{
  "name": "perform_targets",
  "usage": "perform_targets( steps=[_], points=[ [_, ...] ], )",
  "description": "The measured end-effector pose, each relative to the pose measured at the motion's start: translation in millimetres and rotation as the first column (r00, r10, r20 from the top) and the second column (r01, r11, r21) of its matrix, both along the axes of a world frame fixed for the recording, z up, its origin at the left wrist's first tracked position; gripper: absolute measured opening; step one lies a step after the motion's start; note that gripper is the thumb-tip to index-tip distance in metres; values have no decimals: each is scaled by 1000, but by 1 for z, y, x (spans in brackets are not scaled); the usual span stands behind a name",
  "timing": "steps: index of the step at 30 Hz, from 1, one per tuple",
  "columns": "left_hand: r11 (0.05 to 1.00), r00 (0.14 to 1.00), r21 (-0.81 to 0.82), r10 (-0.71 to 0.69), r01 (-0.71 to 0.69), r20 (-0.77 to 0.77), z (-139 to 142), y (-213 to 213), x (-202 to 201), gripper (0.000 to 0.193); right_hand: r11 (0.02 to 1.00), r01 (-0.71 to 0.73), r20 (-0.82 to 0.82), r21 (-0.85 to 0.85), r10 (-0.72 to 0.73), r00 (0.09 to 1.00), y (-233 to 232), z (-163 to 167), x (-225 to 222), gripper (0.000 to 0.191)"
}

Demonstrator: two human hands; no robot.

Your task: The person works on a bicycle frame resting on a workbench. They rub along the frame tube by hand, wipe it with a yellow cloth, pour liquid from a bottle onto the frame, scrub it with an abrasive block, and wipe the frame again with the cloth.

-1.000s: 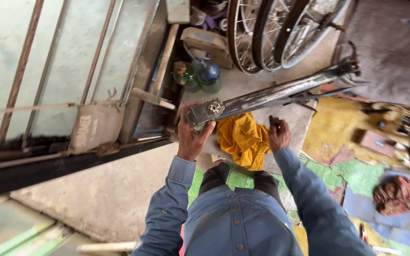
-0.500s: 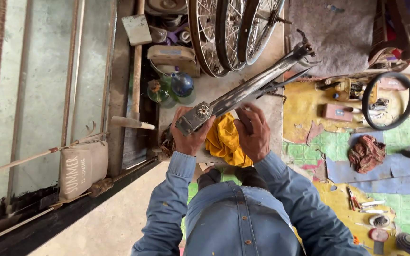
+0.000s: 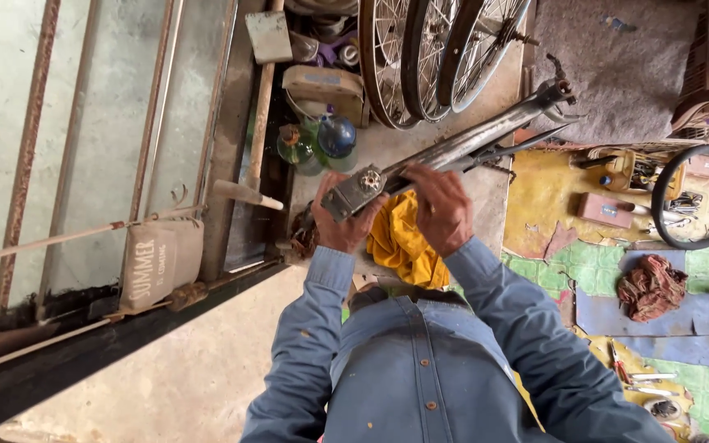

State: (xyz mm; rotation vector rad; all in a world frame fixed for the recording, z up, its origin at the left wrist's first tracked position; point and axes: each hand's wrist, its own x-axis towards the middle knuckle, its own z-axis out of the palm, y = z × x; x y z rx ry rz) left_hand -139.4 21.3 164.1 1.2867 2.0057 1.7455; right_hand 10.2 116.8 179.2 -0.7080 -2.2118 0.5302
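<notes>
Just above our blue denim shirt [image 3: 420, 385], we are gripping the long grey metal bicycle frame piece [image 3: 453, 148]: our left hand [image 3: 340, 228] closed under its hub end, our right hand [image 3: 443, 209] wrapped over it. Next likely needs steady turning. Beyond, spoked wheels [image 3: 420, 57] are leaning.

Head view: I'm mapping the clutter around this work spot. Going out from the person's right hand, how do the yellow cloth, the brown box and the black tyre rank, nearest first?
From the right hand:
1. Yellow cloth, just below and left of the hand.
2. Brown box, out to the right on the yellow mat.
3. Black tyre, farther right, beyond the box.
</notes>
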Motion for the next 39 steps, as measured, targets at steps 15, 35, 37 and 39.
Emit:
perform_targets(
  steps=[15,35,37,39],
  points=[
    [999,959,-18,33,-40,-281,-8,2,-5,38,997,27,-3,70,-27,1000,11,-3,1,29],
    [995,969,85,-64,45,240,7,1,0,43,995,99,38,-24,-99,994,3,-4,0,31],
    [998,987,58,-17,7,161,7,0,-1,43,958,74,338,276,-169,926,-4,-14,-3,39],
    [999,999,44,-2,-1,53,6,2,-3,41,970,22,308,243,-99,946,-16,-23,-7,37]
  ],
)
